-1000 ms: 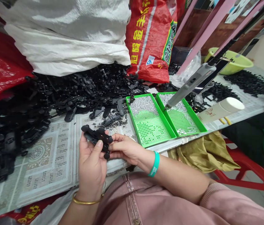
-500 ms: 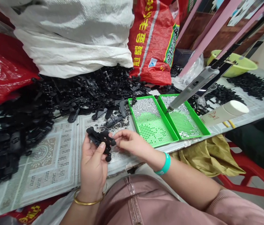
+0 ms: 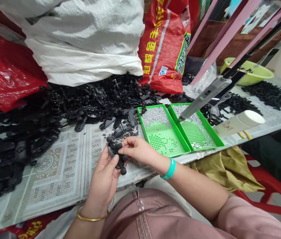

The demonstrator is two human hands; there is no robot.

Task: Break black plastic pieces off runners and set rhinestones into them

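Observation:
My left hand (image 3: 107,171) is closed around a black plastic part (image 3: 117,153) with several arms that end in round knobs. Its thumb presses on the middle of the part. My right hand (image 3: 137,150) meets the part from the right, thumb and index finger pinched at one of its arms. Whether something small sits between those fingertips is hidden. Just beyond both hands, a loose black piece (image 3: 123,130) lies among small dark bits on the patterned table cover (image 3: 75,159).
Two green perforated trays (image 3: 166,155) with small silver pieces stand to the right. A grey electric screwdriver (image 3: 200,99) slants over the right one, beside a white bottle (image 3: 240,122). Heaped black parts (image 3: 100,96) fill the back, below a white sack (image 3: 88,43) and a red bag (image 3: 162,49).
My left hand has moved right with the black part, which is now turned more upright. The fingertips of my right hand have come in over the part. The view has shifted slightly.

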